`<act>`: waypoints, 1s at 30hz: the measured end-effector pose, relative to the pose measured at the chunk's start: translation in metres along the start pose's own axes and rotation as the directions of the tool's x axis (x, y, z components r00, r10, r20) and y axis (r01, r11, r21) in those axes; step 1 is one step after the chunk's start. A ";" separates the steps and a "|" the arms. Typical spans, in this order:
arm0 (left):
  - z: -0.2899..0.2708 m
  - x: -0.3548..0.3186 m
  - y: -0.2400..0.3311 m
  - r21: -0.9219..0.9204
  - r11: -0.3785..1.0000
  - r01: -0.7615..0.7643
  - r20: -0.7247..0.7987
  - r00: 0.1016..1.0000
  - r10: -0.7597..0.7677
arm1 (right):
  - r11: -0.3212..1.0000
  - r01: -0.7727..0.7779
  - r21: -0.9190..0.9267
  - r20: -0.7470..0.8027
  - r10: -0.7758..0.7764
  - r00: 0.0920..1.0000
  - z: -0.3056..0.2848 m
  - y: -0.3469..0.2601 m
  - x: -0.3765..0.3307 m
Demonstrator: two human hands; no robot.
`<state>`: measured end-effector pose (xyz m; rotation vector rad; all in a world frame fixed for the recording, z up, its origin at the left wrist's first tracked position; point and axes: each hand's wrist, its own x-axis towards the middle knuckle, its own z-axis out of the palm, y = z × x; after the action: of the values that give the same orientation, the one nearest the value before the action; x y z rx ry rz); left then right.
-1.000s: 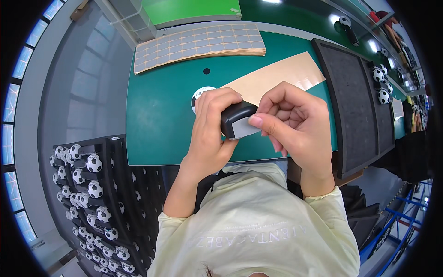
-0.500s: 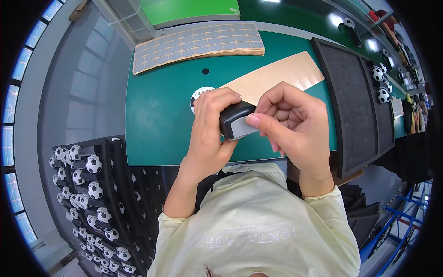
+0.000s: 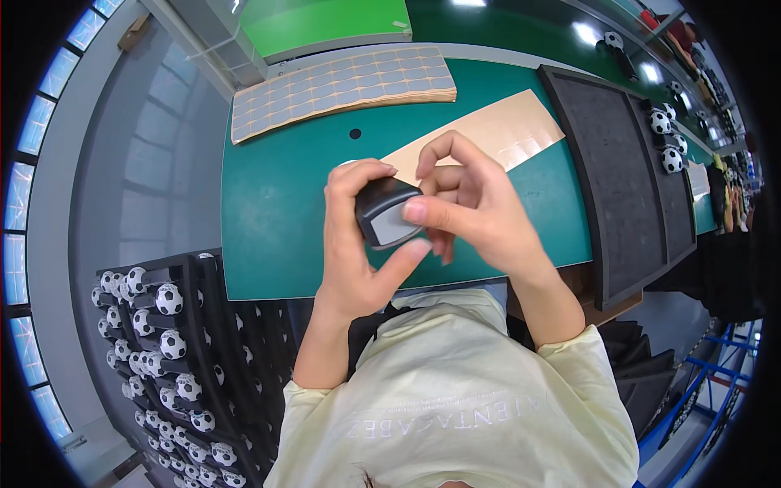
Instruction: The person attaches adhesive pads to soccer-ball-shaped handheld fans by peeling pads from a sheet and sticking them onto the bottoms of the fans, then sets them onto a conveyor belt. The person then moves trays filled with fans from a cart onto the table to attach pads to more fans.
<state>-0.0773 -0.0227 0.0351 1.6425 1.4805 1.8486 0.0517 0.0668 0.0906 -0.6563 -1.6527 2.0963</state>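
My left hand [image 3: 346, 244] wraps round a black block-shaped handle [image 3: 381, 192], its thumb below and its fingers behind. A smooth grey sticker [image 3: 394, 225] covers the handle's end face. My right hand [image 3: 476, 203] is at the other side, its thumb tip on the sticker. Its curled fingers stand apart from the thumb, with a gap between. A sliver of white [image 3: 345, 164] shows behind my left fingers; what it belongs to is mostly hidden. Beyond my hands a tan backing sheet [image 3: 521, 134] lies on the green table [image 3: 268, 220].
At the back of the table is a stack of grey sticker sheets [image 3: 342, 85]. A black divided tray [image 3: 626, 187] stands on the right, with football-ended pieces [image 3: 671, 160] beyond it. A rack of football-ended black pieces [image 3: 168, 299] is at lower left. A green box [image 3: 325, 24] stands behind.
Both hands and the handle have moved left, and the handle has turned. My right thumb and fingers have parted from their pinch on the sticker's edge. The white ball behind is now mostly covered.
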 end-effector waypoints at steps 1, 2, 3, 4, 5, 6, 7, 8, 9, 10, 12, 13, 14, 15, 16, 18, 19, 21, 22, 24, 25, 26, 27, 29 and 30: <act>0.000 0.002 0.002 -0.096 0.995 0.025 -0.009 1.000 -0.026 | 1.000 0.005 -0.001 -0.006 -0.005 1.000 0.000 0.001 -0.001; 0.001 0.003 0.004 -0.189 0.981 0.049 -0.014 0.998 -0.053 | 0.999 0.017 0.032 -0.012 -0.017 1.000 0.000 0.003 -0.001; 0.004 0.003 0.006 -0.192 0.980 0.046 -0.008 0.999 -0.048 | 0.998 0.030 0.063 -0.018 -0.029 0.999 0.000 0.005 -0.002; 0.010 0.003 0.007 -0.193 0.978 0.082 -0.059 0.994 -0.095 | 0.995 0.044 0.094 -0.026 -0.042 0.999 -0.001 0.005 -0.003; 0.016 0.003 0.008 -0.197 0.973 0.117 -0.108 0.984 -0.141 | 0.994 0.051 0.092 -0.035 -0.048 0.998 -0.004 0.003 -0.005; 0.021 0.004 0.009 -0.204 0.967 0.152 -0.156 0.970 -0.185 | 0.992 0.004 0.130 -0.019 -0.001 1.000 -0.009 0.000 -0.005; 0.026 0.005 0.009 -0.211 0.966 0.146 -0.143 0.973 -0.178 | 0.985 -0.043 0.168 -0.007 0.044 0.999 -0.016 -0.003 -0.006; 0.032 0.006 0.010 -0.167 0.975 0.150 -0.139 0.975 -0.173 | 0.975 -0.087 0.206 0.005 0.088 0.996 -0.021 -0.005 -0.007; 0.037 0.009 0.010 -0.126 0.981 0.150 -0.133 0.977 -0.166 | 0.976 -0.073 0.203 -0.015 0.078 0.997 -0.027 -0.008 -0.009; 0.043 0.010 0.010 -0.086 0.985 0.147 -0.126 0.979 -0.158 | 0.973 -0.137 0.185 0.006 0.138 0.990 -0.032 -0.012 -0.011; 0.057 0.010 0.007 0.032 0.993 0.110 -0.047 0.993 -0.109 | 0.955 -0.258 0.145 0.038 0.256 0.966 -0.046 -0.018 -0.017; 0.065 0.009 0.005 0.161 0.984 0.072 0.017 0.997 -0.076 | 0.960 -0.240 0.143 0.011 0.241 0.971 -0.055 -0.016 -0.020; 0.077 0.012 0.007 0.276 0.961 0.012 0.093 0.995 -0.040 | 0.945 -0.277 0.174 0.039 0.274 0.961 -0.069 -0.011 -0.024; 0.084 0.015 0.014 0.247 0.969 -0.018 0.118 0.993 -0.012 | 0.927 -0.314 0.204 0.069 0.306 0.950 -0.083 -0.005 -0.028; 0.087 0.017 0.021 0.372 0.923 -0.096 0.188 0.982 0.026 | 0.907 -0.349 0.234 0.101 0.335 0.937 -0.097 -0.003 -0.033; 0.096 0.017 0.029 0.455 0.864 -0.218 0.281 0.955 0.094 | 0.903 -0.284 0.323 -0.010 0.304 0.953 -0.125 -0.015 -0.038; 0.097 0.013 0.028 0.520 0.819 -0.242 0.304 0.949 0.087 | 0.883 -0.243 0.402 -0.070 0.295 0.953 -0.136 -0.020 -0.034; 0.106 0.004 0.025 0.558 0.774 -0.298 0.342 0.933 0.112 | 0.883 -0.079 0.464 -0.210 0.196 0.958 -0.168 -0.030 -0.019; 0.111 -0.004 0.026 0.642 0.733 -0.225 0.338 0.941 -0.008 | 0.895 0.030 0.444 -0.280 0.107 0.954 -0.191 -0.034 -0.003; 0.120 -0.011 0.025 0.710 0.681 -0.180 0.340 0.934 -0.108 | 0.913 0.153 0.379 -0.345 -0.014 0.938 -0.241 -0.047 0.037; 0.125 -0.012 0.025 0.733 0.657 -0.178 0.363 0.918 -0.157 | 0.902 0.201 0.382 -0.477 0.006 0.879 -0.265 -0.053 0.061; 0.129 -0.013 0.022 0.759 0.628 -0.172 0.379 0.901 -0.211 | 0.891 0.244 0.382 -0.593 0.034 0.805 -0.289 -0.054 0.089; 0.134 -0.012 0.021 0.780 0.601 -0.175 0.398 0.880 -0.260 | 0.887 0.274 0.371 -0.660 0.044 0.750 -0.321 -0.052 0.112; 0.141 -0.010 0.023 0.774 0.602 -0.194 0.406 0.882 -0.237 | 0.881 0.313 0.355 -0.723 0.046 0.689 -0.365 -0.056 0.139; 0.145 -0.008 0.023 0.773 0.603 -0.198 0.405 0.885 -0.228 | 0.873 0.373 0.316 -0.761 -0.002 0.649 -0.383 -0.060 0.145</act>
<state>0.0585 0.0336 0.0258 2.1945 2.2070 0.5873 0.1570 0.4656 0.0568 -0.9525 -0.6951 1.6059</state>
